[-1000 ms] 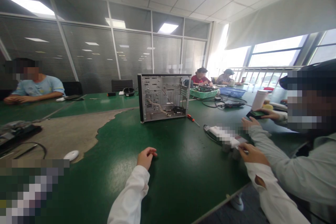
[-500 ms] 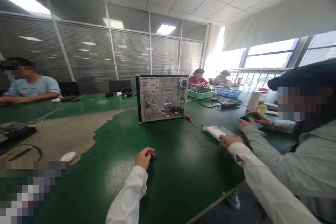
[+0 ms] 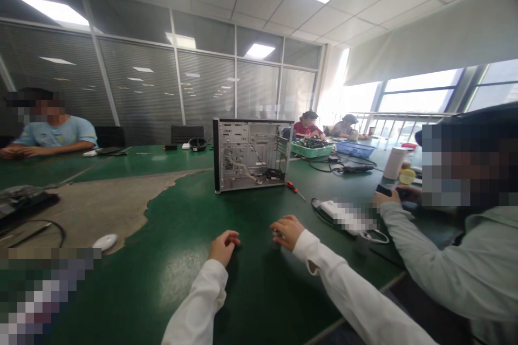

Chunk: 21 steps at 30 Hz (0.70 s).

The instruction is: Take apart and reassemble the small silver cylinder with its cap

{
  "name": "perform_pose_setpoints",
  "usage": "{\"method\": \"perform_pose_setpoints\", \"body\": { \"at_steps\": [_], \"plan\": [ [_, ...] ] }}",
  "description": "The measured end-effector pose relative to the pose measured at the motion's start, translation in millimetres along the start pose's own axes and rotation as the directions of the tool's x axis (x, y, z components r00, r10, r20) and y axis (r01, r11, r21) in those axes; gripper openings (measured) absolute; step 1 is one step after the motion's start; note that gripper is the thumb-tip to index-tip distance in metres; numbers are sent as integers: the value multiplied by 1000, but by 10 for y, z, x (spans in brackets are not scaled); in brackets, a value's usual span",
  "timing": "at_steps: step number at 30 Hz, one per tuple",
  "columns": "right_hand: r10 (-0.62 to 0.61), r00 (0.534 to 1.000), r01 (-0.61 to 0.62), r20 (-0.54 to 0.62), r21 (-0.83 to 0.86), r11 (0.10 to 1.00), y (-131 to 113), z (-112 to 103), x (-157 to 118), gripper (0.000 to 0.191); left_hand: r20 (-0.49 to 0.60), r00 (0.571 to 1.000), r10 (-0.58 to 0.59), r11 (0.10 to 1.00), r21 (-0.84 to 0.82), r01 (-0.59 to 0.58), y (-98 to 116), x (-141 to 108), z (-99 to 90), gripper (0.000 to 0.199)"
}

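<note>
On the green table [image 3: 178, 210] stands a computer case [image 3: 254, 159] with its side panel off, cables lying loose inside. My left hand [image 3: 224, 247] rests on the table in front of it, fingers loosely bent with nothing seen in them. To its right, my right hand [image 3: 288, 230] is held low over the table, its fingers curled round a small shiny thing too small to name. Beyond it a screwdriver [image 3: 292, 188] with a red and black handle lies by the case's right corner. A white power strip [image 3: 343, 216] with its cord lies further right.
At the right, a person [image 3: 461, 248] holds a dark phone-like device near a white bottle [image 3: 393, 163]. Green [image 3: 313, 151] and blue baskets [image 3: 356, 149] stand farther back. A white oval object [image 3: 105, 242] lies at the left. Other people sit around the table.
My right hand has moved left, away from the power strip, to a spot in front of the case. My left hand has stayed in place. The view has shifted slightly.
</note>
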State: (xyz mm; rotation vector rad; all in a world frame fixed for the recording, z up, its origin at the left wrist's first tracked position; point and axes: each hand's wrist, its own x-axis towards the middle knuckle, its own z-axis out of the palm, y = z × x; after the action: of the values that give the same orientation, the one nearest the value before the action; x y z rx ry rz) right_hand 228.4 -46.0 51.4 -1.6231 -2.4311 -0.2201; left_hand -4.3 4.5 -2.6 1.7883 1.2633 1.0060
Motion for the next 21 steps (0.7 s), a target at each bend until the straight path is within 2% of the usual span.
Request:
{"method": "perform_pose_setpoints", "body": {
  "at_steps": [4, 7, 11, 15, 18, 21],
  "plan": [
    [-76, 995, 85, -69, 128, 988, -496, 93, 362, 47, -2, 999, 46, 999, -13, -46, 21, -31, 20, 44],
    [-75, 990, 103, -123, 238, 966, -689, 242, 563, 54, -57, 998, 30, 999, -10, -30, 29, -45, 31, 49],
    [-36, 969, 146, -243, 451, 881, -700, 559, 631, 64, -108, 993, 45, 998, 48, -40, -40, -33, 56, 50],
    [54, 954, 173, -296, 685, 708, -604, 784, 607, 75, -123, 984, 130, 986, 122, -115, -154, 1, 99, 47],
    [71, 954, 186, -291, 762, 621, -581, 773, 599, 78, -131, 982, 136, 981, 153, -115, -198, 19, 117, 44],
    [29, 956, 214, -291, 763, 611, -606, 678, 578, 75, -136, 985, 107, 986, 142, -87, -200, 18, 111, 45]
  ]
}}
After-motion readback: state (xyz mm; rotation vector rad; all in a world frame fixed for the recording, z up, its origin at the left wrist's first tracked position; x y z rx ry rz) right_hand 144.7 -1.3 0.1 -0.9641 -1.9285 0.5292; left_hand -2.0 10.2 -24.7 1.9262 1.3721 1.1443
